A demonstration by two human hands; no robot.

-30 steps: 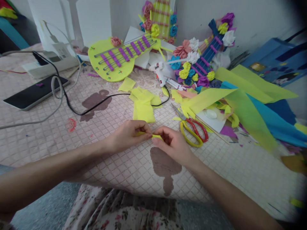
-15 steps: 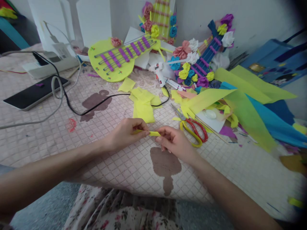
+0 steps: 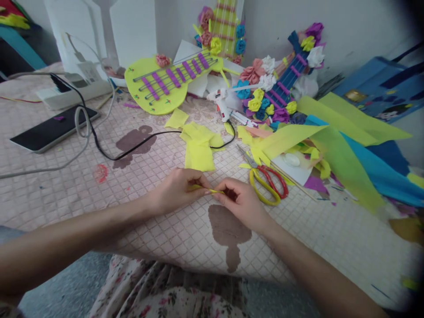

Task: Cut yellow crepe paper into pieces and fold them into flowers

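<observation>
Between my two hands is a narrow strip of yellow crepe paper [image 3: 216, 191], seen nearly edge-on. My left hand [image 3: 182, 191] pinches its left end between thumb and fingers; my right hand [image 3: 239, 199] pinches the other end, and the fingertips almost meet. Most of the strip is hidden by the fingers. Just beyond my hands lie overlapping yellow paper pieces [image 3: 199, 152]. Right of my right hand rest scissors [image 3: 267, 183] with red and yellow handles, their blades pointing away from me.
A white glue gun [image 3: 222, 106] stands behind, its black cord [image 3: 129, 152] running left. Paper-covered guitar shapes, one yellow [image 3: 155, 95] and one blue [image 3: 288, 77], lie at the back. Paper sheets [image 3: 344, 163] heap on the right. A phone [image 3: 53, 130] and power strip [image 3: 79, 92] are left.
Both hands have moved slightly toward each other and lower in view, still pinching the strip. It has turned from showing a flat face to nearly edge-on. The view has shifted a little.
</observation>
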